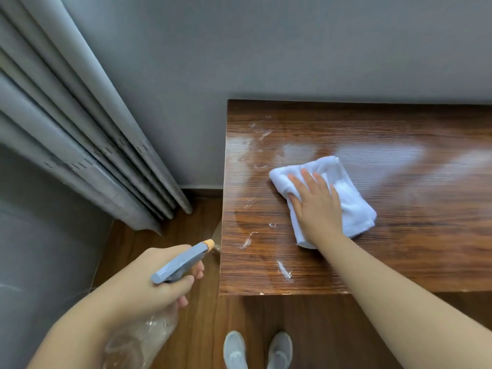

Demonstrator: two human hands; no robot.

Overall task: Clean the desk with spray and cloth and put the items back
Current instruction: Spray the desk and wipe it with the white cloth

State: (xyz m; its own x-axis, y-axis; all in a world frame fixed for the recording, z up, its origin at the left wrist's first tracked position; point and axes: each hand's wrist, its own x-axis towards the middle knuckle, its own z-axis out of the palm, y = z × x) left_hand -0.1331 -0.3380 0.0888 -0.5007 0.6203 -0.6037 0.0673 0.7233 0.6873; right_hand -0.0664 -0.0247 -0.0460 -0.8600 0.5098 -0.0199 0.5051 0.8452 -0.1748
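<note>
The left hand (149,283), nearest the camera, is wrapped around a clear spray bottle (170,265), held off the wooden desk's (399,249) left edge, nozzle toward it. On the desk, the right hand (316,206) lies flat, fingers spread, pressing a folded white cloth (351,203). Wiping seems underway; next, sweep the streaks left of the cloth.

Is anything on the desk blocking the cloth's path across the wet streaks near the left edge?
Nothing visible does. The right hand presses flat on the white cloth, and the desk around it holds only spray streaks. The left hand holds the spray bottle off the desk's left edge.
</note>
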